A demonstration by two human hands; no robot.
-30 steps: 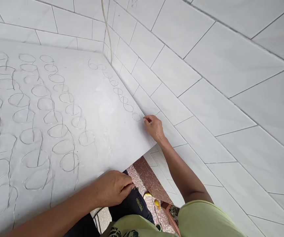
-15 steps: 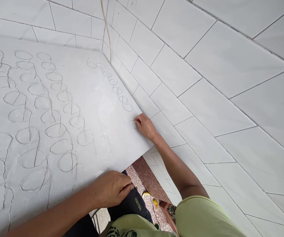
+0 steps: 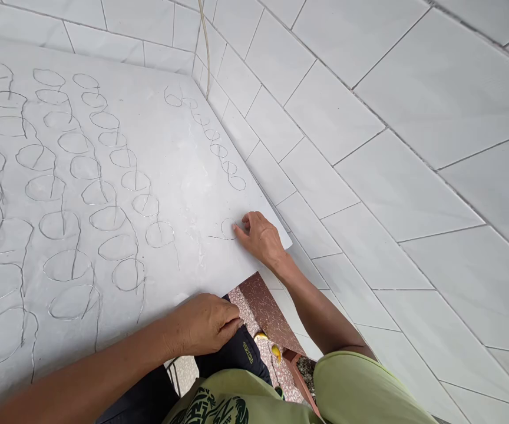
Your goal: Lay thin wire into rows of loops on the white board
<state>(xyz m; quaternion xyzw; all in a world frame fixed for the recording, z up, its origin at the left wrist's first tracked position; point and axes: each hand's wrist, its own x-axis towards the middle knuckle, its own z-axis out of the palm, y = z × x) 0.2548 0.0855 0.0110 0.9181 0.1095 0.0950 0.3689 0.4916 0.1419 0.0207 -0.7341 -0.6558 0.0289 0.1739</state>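
My right hand (image 3: 261, 238) rests on the white tabletop (image 3: 184, 182) near its right edge, thumb and fingertips apart. Just left of the thumb lies a thin wire loop (image 3: 227, 228) with a straight tail pointing left; the hand covers part of it. My left hand (image 3: 205, 323) is closed at the table's front edge, thumb pressed to the bent fingers. What it pinches, if anything, is too small to make out. Beyond my right hand, a row of linked wire loops (image 3: 219, 151) runs along the wall side.
Several columns of larger wire loops (image 3: 90, 168) cover the left of the tabletop. Tiled walls (image 3: 325, 147) close in on the right and back, and a pale cable (image 3: 205, 47) hangs in the corner. Below the front edge are a speckled floor and yellow objects (image 3: 276, 353).
My right hand's fingers have parted from a pinch, and the wire loop with its tail now shows on the table. The view has shifted slightly. My left hand stays closed.
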